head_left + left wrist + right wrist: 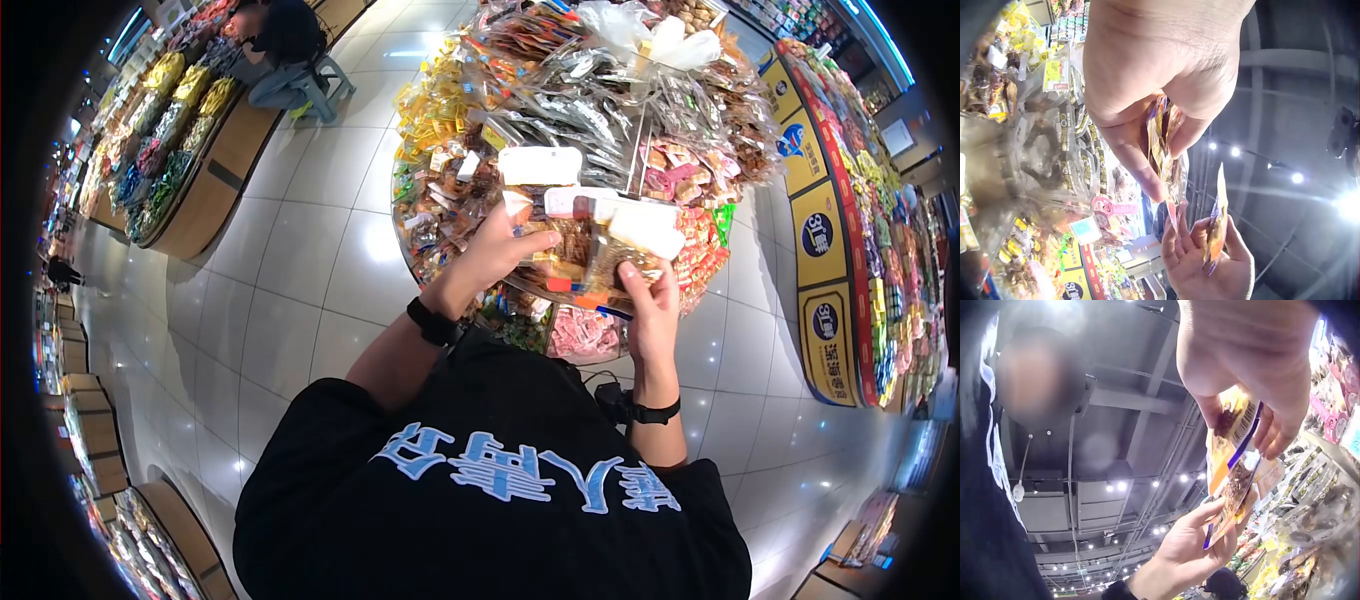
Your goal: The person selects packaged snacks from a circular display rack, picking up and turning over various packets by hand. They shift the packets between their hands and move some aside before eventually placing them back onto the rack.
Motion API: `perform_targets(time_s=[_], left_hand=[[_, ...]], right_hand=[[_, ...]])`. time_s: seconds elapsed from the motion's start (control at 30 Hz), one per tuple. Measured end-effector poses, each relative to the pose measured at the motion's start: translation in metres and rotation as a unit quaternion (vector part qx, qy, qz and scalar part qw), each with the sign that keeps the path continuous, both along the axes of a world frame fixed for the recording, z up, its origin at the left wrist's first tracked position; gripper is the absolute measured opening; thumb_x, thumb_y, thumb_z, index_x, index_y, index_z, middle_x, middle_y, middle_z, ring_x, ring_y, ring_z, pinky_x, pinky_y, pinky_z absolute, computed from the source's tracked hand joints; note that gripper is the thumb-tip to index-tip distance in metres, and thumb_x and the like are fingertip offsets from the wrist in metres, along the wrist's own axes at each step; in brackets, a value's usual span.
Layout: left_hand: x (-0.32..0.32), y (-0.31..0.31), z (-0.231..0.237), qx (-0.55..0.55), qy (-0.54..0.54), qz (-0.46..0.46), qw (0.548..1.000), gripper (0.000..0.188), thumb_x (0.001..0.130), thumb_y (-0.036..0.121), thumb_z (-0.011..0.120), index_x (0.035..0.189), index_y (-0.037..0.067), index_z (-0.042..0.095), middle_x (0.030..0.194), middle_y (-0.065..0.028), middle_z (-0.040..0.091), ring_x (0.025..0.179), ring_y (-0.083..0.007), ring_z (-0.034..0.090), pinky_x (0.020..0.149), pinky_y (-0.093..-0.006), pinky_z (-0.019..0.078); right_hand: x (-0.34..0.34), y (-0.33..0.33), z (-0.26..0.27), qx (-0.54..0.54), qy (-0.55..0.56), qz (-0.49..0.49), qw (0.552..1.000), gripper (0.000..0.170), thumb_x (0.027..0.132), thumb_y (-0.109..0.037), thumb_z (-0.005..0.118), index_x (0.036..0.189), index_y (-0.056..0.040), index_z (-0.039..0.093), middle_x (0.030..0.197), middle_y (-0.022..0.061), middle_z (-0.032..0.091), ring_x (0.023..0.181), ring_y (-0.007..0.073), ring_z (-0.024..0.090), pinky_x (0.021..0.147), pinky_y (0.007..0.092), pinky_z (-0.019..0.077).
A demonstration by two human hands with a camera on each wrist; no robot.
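Observation:
Over the round candy display, my left hand (pixel 500 250) pinches a small snack packet (pixel 568 243) between thumb and fingers. Beside it my right hand (pixel 652 315) grips a second snack packet (pixel 612 268), thumb on its front. The left wrist view shows the left hand's packet (pixel 1160 144) edge-on, with the right hand's packet (pixel 1217 219) a little apart below it. In the right wrist view both printed packets overlap; the right one (pixel 1225 440) has a barcode and an orange and blue edge. Bright white price cards (pixel 540 166) stand just beyond the hands.
Wrapped snacks fill the display, with silver-black packets (pixel 590 110) behind and pink packets (pixel 585 332) near my body. Yellow-panelled shelving (pixel 825 330) stands to the right. At far left, a person (pixel 288 45) sits on a stool (pixel 325 90) beside another counter (pixel 205 185). Tiled floor (pixel 290 270) lies between.

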State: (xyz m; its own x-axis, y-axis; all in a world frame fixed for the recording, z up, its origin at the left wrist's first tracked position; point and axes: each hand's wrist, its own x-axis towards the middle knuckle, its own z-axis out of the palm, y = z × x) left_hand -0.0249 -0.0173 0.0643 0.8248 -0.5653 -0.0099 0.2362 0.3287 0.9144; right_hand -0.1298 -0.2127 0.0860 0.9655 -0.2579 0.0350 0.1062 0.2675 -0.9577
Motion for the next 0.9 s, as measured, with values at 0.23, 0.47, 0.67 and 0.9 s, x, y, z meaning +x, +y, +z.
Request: perform_targets(time_s=[0.23,0.47,0.67,0.9], left_hand=[[-0.002,-0.015,-0.012,-0.028,-0.095,0.089,0.991,0.038,0.099,0.010,0.053,0.133,-0.002,0.042,0.125,-0.0085,0.056,0.108,-0.0125,0.056,0.087,-0.0288,0.0512],[-0.008,-0.007,-0.006,0.003,-0.063,0.028,0.998,0.053,0.092,0.002,0.060,0.139,0.001,0.034,0.127,-0.0105,0.054,0.102,-0.0155,0.060,0.055,-0.0270,0.0597],[-0.020,-0.019,-0.004,0.057,-0.097,-0.009,0.994,0.059,0.086,0.004,0.070,0.136,0.000,0.038,0.122,-0.0117,0.055,0.090,-0.0143,0.064,0.052,-0.0262,0.0587],[-0.032,-0.020,0.000,-0.001,-0.061,-0.020,0.998,0.054,0.093,0.001,0.058,0.141,0.003,0.032,0.124,-0.0094,0.055,0.100,-0.0151,0.062,0.056,-0.0271,0.0598]], right_hand=[[0.005,0.004,-0.014,-0.057,-0.018,-0.051,0.997,0.043,0.091,-0.001,0.064,0.131,-0.0017,0.048,0.118,0.0084,0.061,0.106,0.0140,0.059,0.090,0.0291,0.0490],[-0.001,-0.017,0.010,0.124,0.012,-0.015,0.992,0.039,0.090,-0.002,0.064,0.127,0.0023,0.051,0.116,0.0114,0.064,0.102,0.0183,0.064,0.092,0.0349,0.0528],[0.013,-0.012,0.011,0.155,0.090,0.035,0.983,0.027,0.087,-0.001,0.066,0.113,0.0019,0.062,0.102,0.0110,0.070,0.086,0.0170,0.069,0.078,0.0311,0.0573],[0.007,-0.010,-0.005,0.201,0.060,0.013,0.978,0.025,0.090,-0.006,0.065,0.115,-0.0006,0.061,0.107,0.0077,0.069,0.095,0.0152,0.067,0.085,0.0311,0.0540]])
